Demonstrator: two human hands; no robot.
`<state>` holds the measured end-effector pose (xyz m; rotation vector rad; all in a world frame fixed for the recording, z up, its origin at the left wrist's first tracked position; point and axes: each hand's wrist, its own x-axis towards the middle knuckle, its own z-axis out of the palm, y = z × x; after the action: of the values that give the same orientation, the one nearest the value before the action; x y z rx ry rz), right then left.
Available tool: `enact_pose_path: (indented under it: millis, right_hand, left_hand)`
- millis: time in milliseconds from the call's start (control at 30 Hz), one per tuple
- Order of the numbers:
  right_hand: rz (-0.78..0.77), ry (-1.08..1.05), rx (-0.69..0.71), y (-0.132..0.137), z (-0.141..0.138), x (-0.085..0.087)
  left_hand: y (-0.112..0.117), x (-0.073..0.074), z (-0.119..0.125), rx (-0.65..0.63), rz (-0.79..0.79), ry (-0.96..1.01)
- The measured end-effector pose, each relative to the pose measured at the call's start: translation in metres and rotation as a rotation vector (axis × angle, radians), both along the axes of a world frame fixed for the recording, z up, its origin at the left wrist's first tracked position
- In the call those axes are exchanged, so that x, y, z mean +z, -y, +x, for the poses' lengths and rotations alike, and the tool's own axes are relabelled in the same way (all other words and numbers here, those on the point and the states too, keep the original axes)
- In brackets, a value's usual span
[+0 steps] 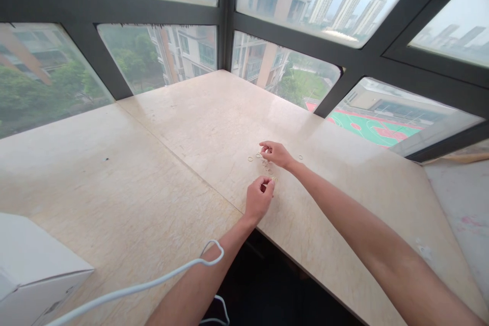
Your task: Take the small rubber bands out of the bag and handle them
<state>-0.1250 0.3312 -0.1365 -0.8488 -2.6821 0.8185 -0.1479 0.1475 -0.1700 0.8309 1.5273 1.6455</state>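
Small rings [266, 167], grouped near front edge of tabletop [183, 112]; left hand [260, 198] pinches one; right hand [278, 154], fingers curled, grip unclear.

From where I stand, I see a big, wide table [183, 112]. It is a creamy tan color with soft streaks, and it looks smooth and a bit shiny. Its far end comes to a point. A thin straight line [178, 157] runs across the top, from the back edge to the front. Past the line, on the right part, some tiny thin rings [250, 159] lie flat in a little bunch, too small for me to count. One other ring [300, 157] lies apart, off to the right. On the left part there is a small dark speck [107, 159]. A white box [36, 260] sits at the near left.
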Motion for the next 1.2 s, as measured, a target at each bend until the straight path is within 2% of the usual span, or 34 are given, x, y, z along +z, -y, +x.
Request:
enact_pose_path:
  millis: [67,133,233,367,500,667,900,1200]
  right_hand:
    - [-0.328,-0.237,-0.13,0.011,0.01,0.004]
    - [-0.575,-0.412,-0.191,0.025,0.021,0.01]
    - [-0.788,-0.527,-0.187,0.046,0.042,0.02]
    - [-0.971,-0.607,-0.23,0.069,0.068,0.025]
    - [-1.029,-0.634,-0.256,0.084,0.083,0.021]
    - [-1.033,-0.619,-0.29,0.095,0.086,0.014]
    - [-1.094,-0.642,-0.257,0.095,0.087,0.004]
    - [-1.069,-0.622,-0.327,0.097,0.085,0.002]
  left_hand:
    - [0.0,0.001,0.0,0.009,0.003,0.033]
    - [0.0,0.002,-0.001,0.014,0.01,0.074]
    - [-0.001,0.003,-0.003,0.028,0.033,0.13]
    - [-0.002,0.004,-0.006,0.059,0.07,0.18]
    - [-0.001,0.004,-0.007,0.035,0.101,0.189]
    - [0.0,0.003,-0.008,-0.029,0.12,0.156]
    - [0.001,0.003,-0.009,-0.045,0.14,0.139]
    - [0.001,0.003,-0.006,-0.075,0.098,0.104]
